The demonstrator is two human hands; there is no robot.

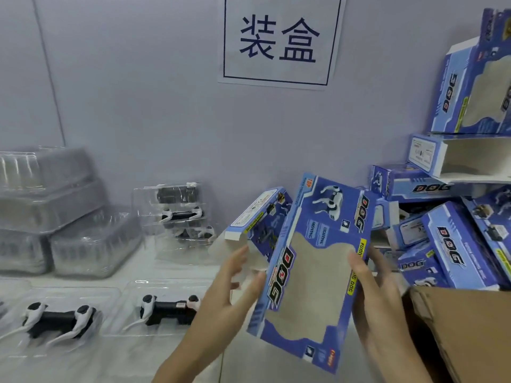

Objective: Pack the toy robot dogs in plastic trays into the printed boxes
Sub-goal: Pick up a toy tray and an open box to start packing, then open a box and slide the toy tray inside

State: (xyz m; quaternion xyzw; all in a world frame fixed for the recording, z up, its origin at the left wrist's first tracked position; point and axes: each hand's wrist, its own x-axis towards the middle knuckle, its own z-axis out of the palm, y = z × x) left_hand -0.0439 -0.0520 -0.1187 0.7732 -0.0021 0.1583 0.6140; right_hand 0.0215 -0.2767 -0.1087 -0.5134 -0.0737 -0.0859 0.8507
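I hold a blue printed box (312,275), tilted and partly unfolded, above the table in front of me. My right hand (373,297) grips its right edge with the fingers curled round it. My left hand (229,291) has straight, spread fingers; its thumb touches the box's left edge and the fingertips reach the open end flap (249,230). Two black-and-white toy robot dogs lie in clear plastic trays on the table at the left, one (60,319) further left and one (168,308) close to my left wrist.
More dogs in trays (185,214) are stacked against the wall. Stacks of empty clear trays (55,211) stand at the far left. A pile of blue printed boxes (456,244) fills the right side. A brown carton (467,333) sits at the lower right.
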